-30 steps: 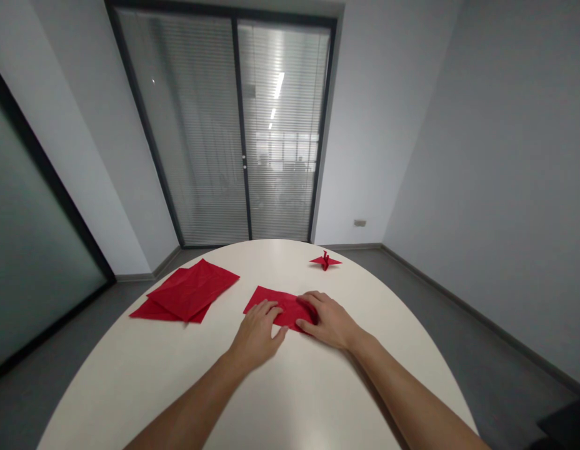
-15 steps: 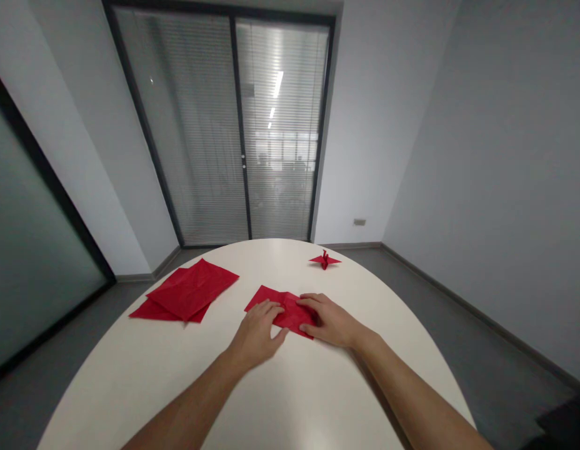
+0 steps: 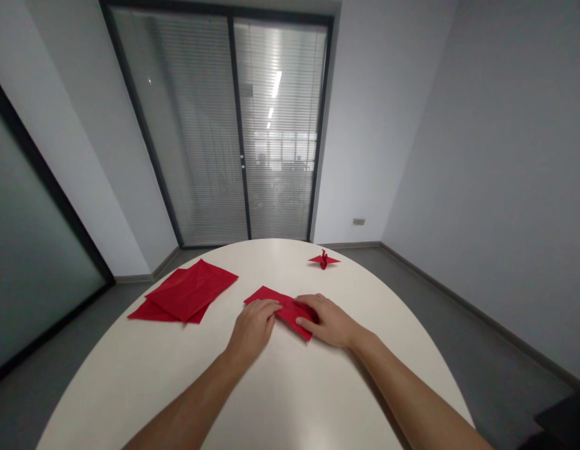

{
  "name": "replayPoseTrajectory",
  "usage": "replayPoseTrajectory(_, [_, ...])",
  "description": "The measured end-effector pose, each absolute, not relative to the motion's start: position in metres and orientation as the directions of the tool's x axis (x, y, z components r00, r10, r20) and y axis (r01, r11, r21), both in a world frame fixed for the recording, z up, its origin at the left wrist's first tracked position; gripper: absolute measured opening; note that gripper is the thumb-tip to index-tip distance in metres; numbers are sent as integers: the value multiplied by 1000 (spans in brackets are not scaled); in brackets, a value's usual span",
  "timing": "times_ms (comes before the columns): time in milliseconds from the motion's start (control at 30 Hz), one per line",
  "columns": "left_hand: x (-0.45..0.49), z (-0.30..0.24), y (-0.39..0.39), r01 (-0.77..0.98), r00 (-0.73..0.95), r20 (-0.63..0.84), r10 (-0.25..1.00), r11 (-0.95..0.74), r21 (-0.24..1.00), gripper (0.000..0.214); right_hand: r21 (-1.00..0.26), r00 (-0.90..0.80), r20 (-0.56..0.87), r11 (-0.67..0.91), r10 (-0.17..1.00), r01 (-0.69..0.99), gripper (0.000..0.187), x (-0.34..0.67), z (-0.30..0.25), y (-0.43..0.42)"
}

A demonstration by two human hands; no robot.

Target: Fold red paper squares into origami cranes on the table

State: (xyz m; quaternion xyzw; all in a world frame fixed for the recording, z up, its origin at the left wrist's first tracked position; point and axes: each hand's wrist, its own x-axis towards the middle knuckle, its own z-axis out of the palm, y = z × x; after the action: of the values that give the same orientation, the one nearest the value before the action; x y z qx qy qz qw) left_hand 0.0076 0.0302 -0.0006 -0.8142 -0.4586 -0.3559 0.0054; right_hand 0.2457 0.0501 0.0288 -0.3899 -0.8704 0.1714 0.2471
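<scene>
A folded red paper [image 3: 284, 308] lies on the white round table [image 3: 290, 387] in front of me. My left hand [image 3: 250, 328] rests on its left part with the fingers curled down onto the paper. My right hand [image 3: 326, 320] lies over its right end, fingers pressed flat on the fold. Both hands touch the paper and hold it against the table top.
A stack of red paper sheets [image 3: 184, 297] lies on the table to the left. A small red paper crane [image 3: 324, 259] stands at the far right of the table. Behind the table are glass doors with blinds [image 3: 234, 131].
The red paper now looks narrower. My left hand's fingers have curled and moved up to its left edge, and my right hand has shifted slightly.
</scene>
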Motion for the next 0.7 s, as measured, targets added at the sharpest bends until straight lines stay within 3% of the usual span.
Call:
replayPoseTrajectory(133, [6, 3, 32, 690, 318, 709, 629, -667, 282, 37, -686, -420, 274, 482, 865, 546, 48, 242, 22, 55])
replayPoseTrajectory(300, [8, 8, 27, 611, 315, 774, 549, -742, 278, 41, -962, -379, 138, 215, 915, 170, 51, 238, 11, 63])
replayPoseTrajectory(467, [11, 9, 24, 539, 266, 783, 563, -760, 364, 33, -981, -372, 192, 185, 908, -55, 54, 236, 4, 69])
replayPoseTrajectory(700, [9, 6, 24, 541, 231, 763, 604, -732, 415, 28, -963, -260, 248, 267, 933, 41, 36, 236, 6, 71])
